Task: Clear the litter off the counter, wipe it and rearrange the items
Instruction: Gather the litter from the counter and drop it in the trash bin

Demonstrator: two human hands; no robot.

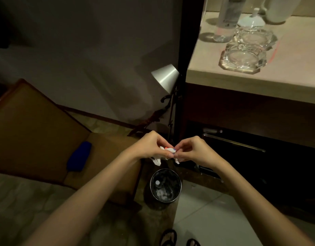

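Note:
My left hand [149, 147] and my right hand [194, 150] meet above the floor, and both pinch a crumpled white scrap of litter [168, 150] with red and blue marks. White bits of it hang below the fingers. Straight beneath stands a small round black bin [165, 185] with pale rubbish inside. The beige counter [215, 75] is at the upper right, apart from both hands. On it stand two clear glass ashtrays [243, 57], a plastic water bottle [226, 20], a white lid [251, 19] and a white kettle [277, 9].
A floor lamp with a silver shade [166, 77] stands against the counter's dark side panel. A brown armchair [46, 132] with a blue object [80, 157] on its seat fills the left. Dark drawers with a metal handle [233, 142] sit under the counter. My sandalled feet [178, 238] show below.

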